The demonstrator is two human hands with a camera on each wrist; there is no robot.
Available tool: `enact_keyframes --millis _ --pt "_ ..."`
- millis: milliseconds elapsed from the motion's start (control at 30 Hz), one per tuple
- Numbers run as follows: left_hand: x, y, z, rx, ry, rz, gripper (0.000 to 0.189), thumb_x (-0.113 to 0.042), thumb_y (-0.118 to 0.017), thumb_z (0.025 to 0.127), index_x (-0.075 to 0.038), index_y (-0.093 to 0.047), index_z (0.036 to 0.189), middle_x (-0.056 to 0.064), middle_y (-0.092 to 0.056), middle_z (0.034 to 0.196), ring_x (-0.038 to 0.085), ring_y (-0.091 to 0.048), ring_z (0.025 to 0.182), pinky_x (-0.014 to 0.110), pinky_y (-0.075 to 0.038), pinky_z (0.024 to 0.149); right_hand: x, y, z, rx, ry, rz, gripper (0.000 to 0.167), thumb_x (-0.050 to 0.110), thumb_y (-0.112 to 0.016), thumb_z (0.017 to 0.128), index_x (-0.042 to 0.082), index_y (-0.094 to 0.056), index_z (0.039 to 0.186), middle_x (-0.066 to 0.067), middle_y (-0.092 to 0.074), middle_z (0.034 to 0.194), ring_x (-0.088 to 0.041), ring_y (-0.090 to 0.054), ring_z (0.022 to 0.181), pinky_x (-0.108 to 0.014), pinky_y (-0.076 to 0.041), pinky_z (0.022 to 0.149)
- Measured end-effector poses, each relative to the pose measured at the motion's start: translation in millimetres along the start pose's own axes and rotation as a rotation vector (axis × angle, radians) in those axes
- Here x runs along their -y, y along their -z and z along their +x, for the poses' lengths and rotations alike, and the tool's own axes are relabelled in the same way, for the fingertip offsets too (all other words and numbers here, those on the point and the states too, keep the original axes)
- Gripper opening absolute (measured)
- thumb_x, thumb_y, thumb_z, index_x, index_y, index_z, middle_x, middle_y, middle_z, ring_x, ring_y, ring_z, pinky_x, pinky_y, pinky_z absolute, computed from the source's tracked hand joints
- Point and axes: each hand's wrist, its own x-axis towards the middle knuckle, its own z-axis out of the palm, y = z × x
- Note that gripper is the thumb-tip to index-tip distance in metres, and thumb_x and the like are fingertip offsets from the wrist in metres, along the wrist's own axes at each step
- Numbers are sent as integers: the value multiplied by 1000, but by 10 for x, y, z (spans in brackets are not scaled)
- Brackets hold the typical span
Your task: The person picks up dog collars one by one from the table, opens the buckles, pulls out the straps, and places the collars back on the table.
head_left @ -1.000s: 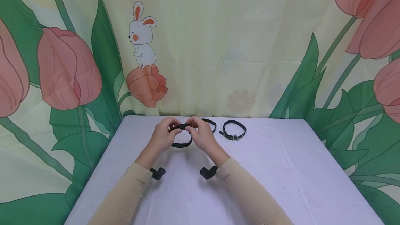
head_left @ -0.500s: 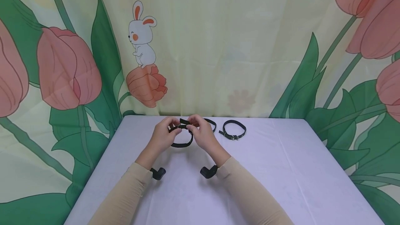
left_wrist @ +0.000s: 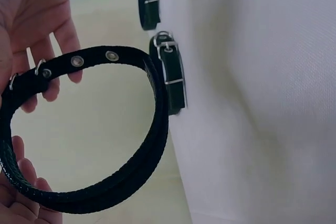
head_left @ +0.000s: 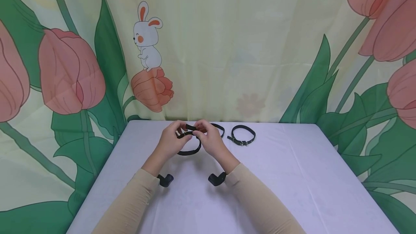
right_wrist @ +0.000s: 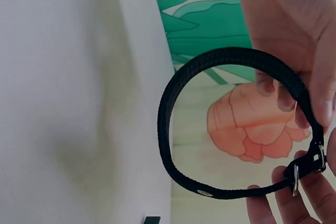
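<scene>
My left hand [head_left: 171,138] and right hand [head_left: 209,138] hold a black buckle collar [head_left: 189,152] up over the table, its loop hanging below the fingers. The thumb and fingers of each hand pinch its upper part, where a short strap end [head_left: 190,127] sticks up between them. In the left wrist view, metal eyelets [left_wrist: 77,61] line the band beside the right hand. The right wrist view has the metal buckle [right_wrist: 320,158] close to the right fingers [right_wrist: 283,187], with the left hand [right_wrist: 294,30] at the band's other side.
A second black collar [head_left: 222,130] lies behind the right hand, partly hidden by it. Farther right a third collar [head_left: 243,142] rests with its buckle toward me. The table has a white cloth [head_left: 292,176]; a tulip-printed curtain [head_left: 227,64] hangs behind its far edge.
The strap end lay along the collar a second ago; it rose between the hands and now sits slightly lower. The left fingers have shifted a little. Both other collars stay in place.
</scene>
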Motion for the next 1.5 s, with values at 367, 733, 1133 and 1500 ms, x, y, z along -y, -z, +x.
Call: enact_keyframes --millis 367,733,1133,1500 --pt "-20 -22 6 -25 -22 28 30 -4 -86 90 -9 -73 116 6 -69 100 21 -63 90 31 -55 77 27 34 -9 20 -43 4 13 14 -68 106 12 -67 119 -12 -74 110 -27 -71 104 -43 -56 89" --pt "-24 -18 12 6 -61 43 24 -1 -82 93 -9 -74 113 5 -65 97 21 -61 85 28 -51 68 26 60 5 37 -76 26 17 16 -59 111 8 -60 127 -14 -70 114 -22 -69 95 -36 -60 84" --pt "-40 -13 12 44 -89 99 26 -1 -78 96 -15 -75 117 2 -70 105 20 -59 93 31 -51 74 31 77 -1 43 -57 63 15 14 -59 111 7 -60 124 -16 -69 112 -19 -66 92 -30 -57 78" --pt "-27 -19 23 72 -134 112 25 4 -75 96 -14 -75 114 2 -70 106 24 -61 105 40 -53 89 -1 87 -27 49 -55 81 12 13 -54 113 8 -55 124 -16 -68 112 -19 -66 90 -30 -58 78"
